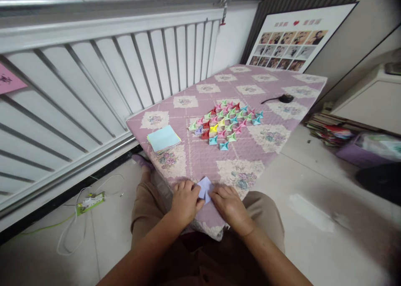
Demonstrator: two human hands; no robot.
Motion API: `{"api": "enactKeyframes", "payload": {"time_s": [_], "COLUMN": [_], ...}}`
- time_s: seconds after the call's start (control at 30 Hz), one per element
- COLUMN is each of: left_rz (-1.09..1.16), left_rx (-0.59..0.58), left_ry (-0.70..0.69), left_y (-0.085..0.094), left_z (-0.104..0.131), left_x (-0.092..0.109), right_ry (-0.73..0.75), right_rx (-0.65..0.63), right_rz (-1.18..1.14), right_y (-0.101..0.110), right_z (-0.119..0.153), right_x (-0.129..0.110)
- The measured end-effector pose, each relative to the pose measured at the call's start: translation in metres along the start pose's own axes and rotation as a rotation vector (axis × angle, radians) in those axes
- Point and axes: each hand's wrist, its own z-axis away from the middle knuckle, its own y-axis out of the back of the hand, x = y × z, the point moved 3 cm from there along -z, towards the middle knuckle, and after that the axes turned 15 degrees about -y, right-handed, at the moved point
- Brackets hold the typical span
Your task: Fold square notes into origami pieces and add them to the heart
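Observation:
A partly folded lavender sheet of origami paper (206,186) lies at the near corner of the table, creases showing across it. My left hand (185,200) grips its left edge between thumb and fingers. On the right edge, the fingertips of my right hand (230,204) press together against the paper; its thumb is mostly hidden. Beyond my hands stand several small folded paper pieces (222,123) in pink, red, green, yellow and blue, set in rows. A stack of square paper (164,138) with a light blue sheet on top rests to the left.
The table wears a pink floral cloth (200,152). A small black object with a cord (285,98) lies at the far right. A white radiator (150,64) runs along the left, a photo board (291,39) leans behind, and a power strip (90,201) with cables sits on the floor.

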Motion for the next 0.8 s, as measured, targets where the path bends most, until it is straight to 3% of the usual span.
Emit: {"api": "enactKeyframes", "payload": {"time_s": [0.17, 0.4, 0.6, 0.8], "left_rz": [-0.011, -0.010, -0.046, -0.020], "left_rx": [0.016, -0.021, -0.024, -0.014], "left_ry": [-0.058, -0.279, -0.307, -0.317], "left_y": [-0.001, -0.015, -0.023, -0.027], "left_z": [0.001, 0.008, 0.020, 0.028], "left_x": [0.001, 0.012, 0.014, 0.013], "right_ry": [0.018, -0.013, -0.034, -0.165], "right_rx": [-0.011, -0.062, -0.031, 0.019], "right_rz": [0.005, 0.009, -0.006, 0.006], "right_y": [0.002, 0.002, -0.003, 0.009], "right_z": [0.002, 0.005, 0.014, 0.019], "right_x": [-0.001, -0.004, -0.013, 0.007]}}
